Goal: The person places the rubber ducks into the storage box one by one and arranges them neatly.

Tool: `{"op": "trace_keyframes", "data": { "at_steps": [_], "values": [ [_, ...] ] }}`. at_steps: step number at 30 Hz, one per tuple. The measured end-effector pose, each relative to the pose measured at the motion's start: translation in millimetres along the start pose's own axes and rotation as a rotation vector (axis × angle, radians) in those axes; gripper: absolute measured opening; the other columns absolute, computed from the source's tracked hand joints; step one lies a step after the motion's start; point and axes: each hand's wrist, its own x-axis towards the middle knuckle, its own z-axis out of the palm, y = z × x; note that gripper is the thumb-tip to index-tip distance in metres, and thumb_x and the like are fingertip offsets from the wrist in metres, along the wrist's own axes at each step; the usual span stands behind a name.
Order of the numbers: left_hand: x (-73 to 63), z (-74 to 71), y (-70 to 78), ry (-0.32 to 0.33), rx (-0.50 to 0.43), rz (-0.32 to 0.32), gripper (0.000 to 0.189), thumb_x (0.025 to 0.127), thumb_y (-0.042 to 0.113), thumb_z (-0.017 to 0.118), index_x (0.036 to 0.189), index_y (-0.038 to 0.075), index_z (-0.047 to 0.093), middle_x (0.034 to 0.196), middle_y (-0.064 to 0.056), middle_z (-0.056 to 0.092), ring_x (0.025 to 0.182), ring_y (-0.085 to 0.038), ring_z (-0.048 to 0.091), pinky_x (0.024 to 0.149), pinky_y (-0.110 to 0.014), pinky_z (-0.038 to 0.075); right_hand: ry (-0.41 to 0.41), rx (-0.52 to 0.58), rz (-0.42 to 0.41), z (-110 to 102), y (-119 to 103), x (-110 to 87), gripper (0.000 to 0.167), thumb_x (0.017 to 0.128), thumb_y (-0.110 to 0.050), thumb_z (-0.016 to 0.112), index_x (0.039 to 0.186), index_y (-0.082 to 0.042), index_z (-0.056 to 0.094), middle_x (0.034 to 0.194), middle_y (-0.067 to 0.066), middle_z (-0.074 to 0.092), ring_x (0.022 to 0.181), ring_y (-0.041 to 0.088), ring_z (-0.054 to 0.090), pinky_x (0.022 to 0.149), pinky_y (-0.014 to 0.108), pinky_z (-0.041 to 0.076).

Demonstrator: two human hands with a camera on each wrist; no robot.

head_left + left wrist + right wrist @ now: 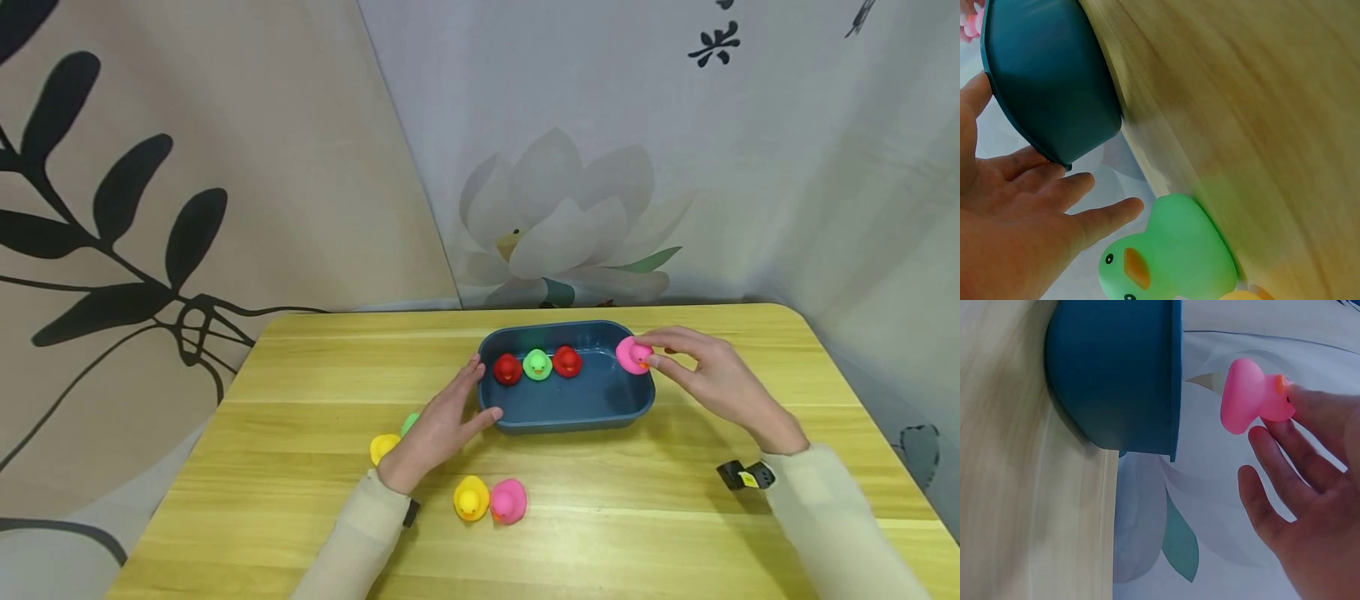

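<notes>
A blue plastic tray (pixel 570 414) sits on the table with two red rubber ducks (pixel 507 369) and a light green duck (pixel 537 365) in a row inside it. My right hand (pixel 708 372) pinches a pink rubber duck (pixel 1246 399) between thumb and fingers, above the tray's right end. In the right wrist view this duck is clear of the rim. At the tray's left end, my left hand (pixel 442 427) touches the rim with its fingers spread and fairly straight. Close by its fingers in the left wrist view is another green duck (pixel 1191 250).
In front of the tray, a yellow duck (pixel 471 498) and a second pink duck (pixel 508 502) stand side by side on the wooden table (pixel 622 533). Another yellow duck (pixel 383 447) lies partly behind my left wrist. A printed curtain (pixel 337 167) hangs behind the table.
</notes>
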Motion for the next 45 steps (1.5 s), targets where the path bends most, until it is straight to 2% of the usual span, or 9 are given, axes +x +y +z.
{"op": "trace_keyframes", "data": {
  "at_steps": [6, 10, 18, 25, 35, 45],
  "values": [
    [-0.2, 0.3, 0.1, 0.001, -0.002, 0.005, 0.082, 0.100, 0.052, 0.064, 0.163, 0.009, 0.032, 0.173, -0.001, 0.017, 0.156, -0.027, 0.025, 0.121, -0.049, 0.032, -0.021, 0.018, -0.027, 5.7, 0.8, 9.2, 0.031, 0.099, -0.021, 0.072, 0.130, -0.015, 0.073, 0.131, 0.010, 0.069, 0.122, 0.034, 0.062, 0.095, 0.061, 0.052],
    [-0.1, 0.4, 0.3, 0.001, 0.000, 0.007, 0.082, 0.100, 0.052, 0.064, 0.163, 0.009, 0.032, 0.173, -0.002, 0.017, 0.156, -0.027, 0.025, 0.121, -0.049, 0.032, -0.048, 0.026, -0.011, 8.3, 1.6, 14.9, 0.032, 0.100, -0.022, 0.071, 0.132, -0.014, 0.072, 0.133, 0.012, 0.068, 0.122, 0.035, 0.061, 0.094, 0.062, 0.053],
    [0.5, 0.9, -0.1, 0.003, 0.000, 0.009, 0.082, 0.100, 0.051, 0.064, 0.163, 0.009, 0.032, 0.173, -0.002, 0.017, 0.156, -0.027, 0.025, 0.120, -0.049, 0.032, -0.085, 0.028, -0.018, 14.7, 7.7, 24.0, 0.032, 0.101, -0.016, 0.069, 0.132, -0.011, 0.071, 0.133, 0.013, 0.067, 0.119, 0.037, 0.062, 0.092, 0.057, 0.055],
    [0.3, 0.8, -0.6, 0.003, 0.005, 0.008, 0.082, 0.100, 0.052, 0.064, 0.163, 0.010, 0.032, 0.173, -0.001, 0.017, 0.156, -0.027, 0.025, 0.120, -0.049, 0.032, -0.112, 0.013, -0.022, 20.4, 11.8, 32.2, 0.032, 0.100, -0.018, 0.071, 0.131, -0.010, 0.071, 0.133, 0.014, 0.068, 0.123, 0.037, 0.061, 0.099, 0.062, 0.052],
    [-0.3, 0.5, -0.6, 0.006, -0.004, 0.009, 0.082, 0.100, 0.052, 0.065, 0.163, 0.009, 0.033, 0.173, -0.001, 0.018, 0.155, -0.028, 0.026, 0.120, -0.049, 0.033, -0.156, -0.021, -0.051, 29.9, 18.5, 41.3, 0.030, 0.099, -0.012, 0.071, 0.129, -0.007, 0.072, 0.130, 0.014, 0.070, 0.122, 0.036, 0.063, 0.098, 0.058, 0.053],
    [0.3, 0.6, -0.7, 0.012, 0.000, 0.023, 0.081, 0.100, 0.050, 0.065, 0.162, 0.007, 0.034, 0.172, -0.002, 0.018, 0.155, -0.028, 0.027, 0.120, -0.048, 0.033, -0.209, -0.040, -0.058, 37.3, 25.6, 48.4, 0.030, 0.098, -0.007, 0.071, 0.129, -0.007, 0.073, 0.131, 0.015, 0.069, 0.126, 0.038, 0.059, 0.103, 0.059, 0.049]
  ]
}}
